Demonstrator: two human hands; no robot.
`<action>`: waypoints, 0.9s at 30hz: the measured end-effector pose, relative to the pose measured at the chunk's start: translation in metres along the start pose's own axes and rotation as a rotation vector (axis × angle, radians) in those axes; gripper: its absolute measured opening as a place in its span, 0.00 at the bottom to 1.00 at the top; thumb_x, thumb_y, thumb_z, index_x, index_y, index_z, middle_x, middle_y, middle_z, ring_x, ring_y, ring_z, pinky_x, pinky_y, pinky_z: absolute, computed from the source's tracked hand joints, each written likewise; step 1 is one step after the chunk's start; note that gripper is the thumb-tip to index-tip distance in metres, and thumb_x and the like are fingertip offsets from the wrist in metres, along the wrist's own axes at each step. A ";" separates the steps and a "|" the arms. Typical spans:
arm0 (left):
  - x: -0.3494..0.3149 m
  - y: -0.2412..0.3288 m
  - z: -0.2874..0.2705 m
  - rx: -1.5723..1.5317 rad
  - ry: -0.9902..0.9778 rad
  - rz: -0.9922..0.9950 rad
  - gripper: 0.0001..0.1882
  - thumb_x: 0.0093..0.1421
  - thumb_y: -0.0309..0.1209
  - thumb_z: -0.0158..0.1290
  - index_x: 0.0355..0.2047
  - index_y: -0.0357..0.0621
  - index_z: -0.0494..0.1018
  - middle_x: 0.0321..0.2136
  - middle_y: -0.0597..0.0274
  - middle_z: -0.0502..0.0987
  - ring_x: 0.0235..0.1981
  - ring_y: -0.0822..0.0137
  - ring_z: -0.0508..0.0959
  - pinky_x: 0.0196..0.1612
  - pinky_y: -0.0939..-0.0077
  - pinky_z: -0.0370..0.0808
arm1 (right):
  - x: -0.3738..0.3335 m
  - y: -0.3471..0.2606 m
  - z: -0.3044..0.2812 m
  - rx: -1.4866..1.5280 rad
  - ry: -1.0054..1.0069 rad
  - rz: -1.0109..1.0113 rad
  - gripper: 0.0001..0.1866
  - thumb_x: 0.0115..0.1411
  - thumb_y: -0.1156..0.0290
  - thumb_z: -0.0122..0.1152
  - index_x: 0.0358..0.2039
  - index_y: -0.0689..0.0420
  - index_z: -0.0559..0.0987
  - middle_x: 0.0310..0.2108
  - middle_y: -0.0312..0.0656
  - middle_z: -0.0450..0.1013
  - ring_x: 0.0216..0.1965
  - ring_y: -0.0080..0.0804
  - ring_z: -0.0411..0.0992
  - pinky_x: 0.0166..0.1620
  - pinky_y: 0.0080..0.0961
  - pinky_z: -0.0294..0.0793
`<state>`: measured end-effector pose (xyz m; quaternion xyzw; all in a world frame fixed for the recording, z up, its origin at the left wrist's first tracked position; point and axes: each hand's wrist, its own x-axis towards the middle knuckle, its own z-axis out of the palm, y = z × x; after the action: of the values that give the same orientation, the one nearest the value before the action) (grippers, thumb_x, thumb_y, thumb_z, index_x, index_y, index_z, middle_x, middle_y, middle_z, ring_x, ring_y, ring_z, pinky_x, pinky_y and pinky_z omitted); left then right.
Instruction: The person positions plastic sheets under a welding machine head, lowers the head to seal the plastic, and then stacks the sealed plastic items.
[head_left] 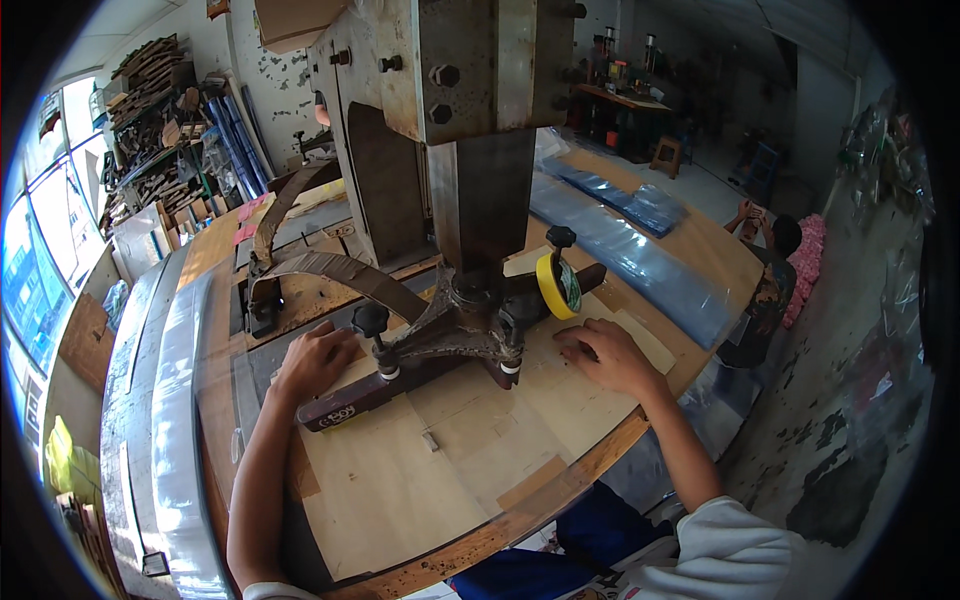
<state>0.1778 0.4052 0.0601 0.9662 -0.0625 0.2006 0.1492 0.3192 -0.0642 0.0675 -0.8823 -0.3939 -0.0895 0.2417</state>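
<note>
A machine press stands before me, with a square steel column [483, 200] ending in a dark cast bracket [455, 335]. Beneath it a long dark bar [350, 402] runs slantwise just over a pale sheet-covered board [400, 490]. My left hand [318, 362] rests on the far side of the bar's left end, near a black knob [370, 319], its fingers stretched forward. On the board to the right lies my right hand [612, 357], fingers loosely spread, below a yellow tape roll [557, 285] hanging on the bracket. Neither hand visibly grips anything.
Stacks of clear plastic film [640, 255] lie on the table's right side, more film [178, 400] on its left. A curved brown strap [340, 275] reaches the bracket. Someone [765, 290] sits at right beside a pink heap [806, 265]. A stool [666, 155] stands behind.
</note>
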 end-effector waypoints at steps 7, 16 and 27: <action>0.001 -0.001 0.000 0.082 -0.085 0.038 0.17 0.62 0.34 0.53 0.50 0.59 0.82 0.32 0.52 0.74 0.35 0.47 0.79 0.39 0.54 0.76 | -0.001 -0.003 -0.001 0.012 -0.023 0.020 0.16 0.63 0.64 0.66 0.50 0.50 0.83 0.35 0.43 0.76 0.42 0.43 0.75 0.49 0.39 0.74; 0.004 0.014 -0.008 0.123 -0.116 0.019 0.16 0.62 0.33 0.51 0.49 0.54 0.81 0.32 0.51 0.74 0.34 0.46 0.79 0.38 0.53 0.76 | -0.001 -0.003 -0.002 -0.017 -0.021 0.030 0.15 0.63 0.63 0.65 0.50 0.49 0.83 0.36 0.43 0.76 0.43 0.44 0.75 0.50 0.39 0.73; 0.003 0.004 -0.002 0.093 -0.079 0.047 0.13 0.61 0.34 0.51 0.43 0.52 0.81 0.32 0.51 0.74 0.33 0.46 0.79 0.37 0.52 0.75 | -0.001 -0.002 0.001 -0.037 -0.031 0.026 0.14 0.62 0.63 0.65 0.49 0.47 0.83 0.37 0.45 0.76 0.44 0.47 0.74 0.50 0.42 0.73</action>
<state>0.1789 0.4015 0.0641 0.9776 -0.0814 0.1684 0.0966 0.3171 -0.0637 0.0670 -0.8928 -0.3846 -0.0798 0.2205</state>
